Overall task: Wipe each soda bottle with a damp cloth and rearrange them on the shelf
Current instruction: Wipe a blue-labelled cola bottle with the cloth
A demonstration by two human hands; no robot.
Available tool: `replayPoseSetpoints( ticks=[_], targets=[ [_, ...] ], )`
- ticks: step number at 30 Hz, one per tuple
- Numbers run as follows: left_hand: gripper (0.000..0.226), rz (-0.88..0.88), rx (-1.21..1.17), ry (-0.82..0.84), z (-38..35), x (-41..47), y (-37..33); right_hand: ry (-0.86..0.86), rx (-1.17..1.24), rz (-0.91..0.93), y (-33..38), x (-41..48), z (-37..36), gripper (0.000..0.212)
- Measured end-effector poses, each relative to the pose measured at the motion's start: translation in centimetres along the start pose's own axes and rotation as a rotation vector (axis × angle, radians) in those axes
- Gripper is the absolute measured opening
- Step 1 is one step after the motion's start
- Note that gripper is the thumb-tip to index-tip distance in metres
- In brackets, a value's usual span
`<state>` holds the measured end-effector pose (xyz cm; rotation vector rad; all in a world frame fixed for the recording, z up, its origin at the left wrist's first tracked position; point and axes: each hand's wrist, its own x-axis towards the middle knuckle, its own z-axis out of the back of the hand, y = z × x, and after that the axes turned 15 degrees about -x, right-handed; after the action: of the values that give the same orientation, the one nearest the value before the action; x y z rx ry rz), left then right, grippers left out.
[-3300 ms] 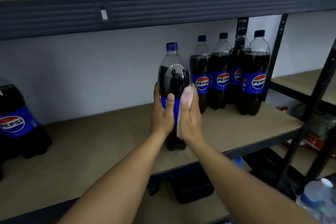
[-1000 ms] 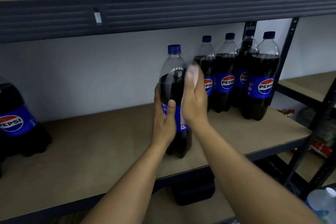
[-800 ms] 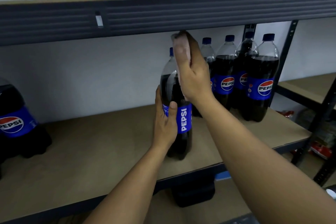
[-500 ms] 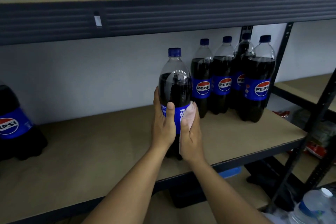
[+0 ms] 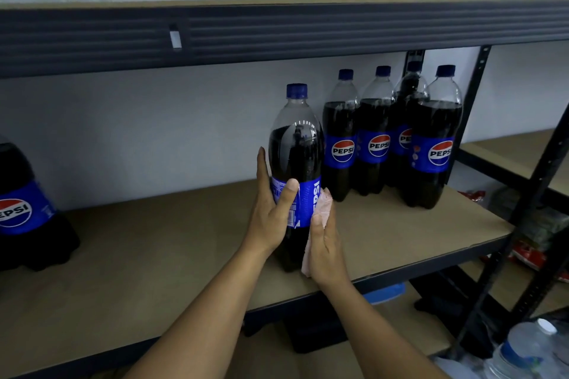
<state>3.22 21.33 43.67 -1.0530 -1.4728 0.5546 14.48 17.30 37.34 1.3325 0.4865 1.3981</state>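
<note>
Standing near the shelf's [image 5: 400, 243] front edge, a cola bottle [image 5: 297, 148] is upright between both hands. The left hand [image 5: 272, 212] wraps its blue label, thumb in front. The right hand [image 5: 323, 243] presses a pink cloth [image 5: 321, 209] flat against its lower right side, fingers extended. Farther right, four matching bottles [image 5: 378, 132] cluster by the wall. Far left, another bottle [image 5: 27, 212] is cut off. Water bottles [image 5: 529, 351] blur at the near right.

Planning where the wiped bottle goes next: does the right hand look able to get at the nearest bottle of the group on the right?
Probably yes: the right hand with the cloth sits just left of that bottle, bare shelf between.
</note>
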Motion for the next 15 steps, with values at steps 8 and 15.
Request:
replayPoseSetpoints(
  ticks=[8,15],
  targets=[
    [0.095,-0.102,0.000,0.004,-0.8,0.3,-0.5,-0.065,0.058,0.062,1.2,0.8,-0.7,0.069],
    [0.092,-0.105,0.002,-0.066,-1.1,-0.4,-0.1,-0.134,-0.076,0.287,12.7,9.6,3.5,0.055]
  ],
)
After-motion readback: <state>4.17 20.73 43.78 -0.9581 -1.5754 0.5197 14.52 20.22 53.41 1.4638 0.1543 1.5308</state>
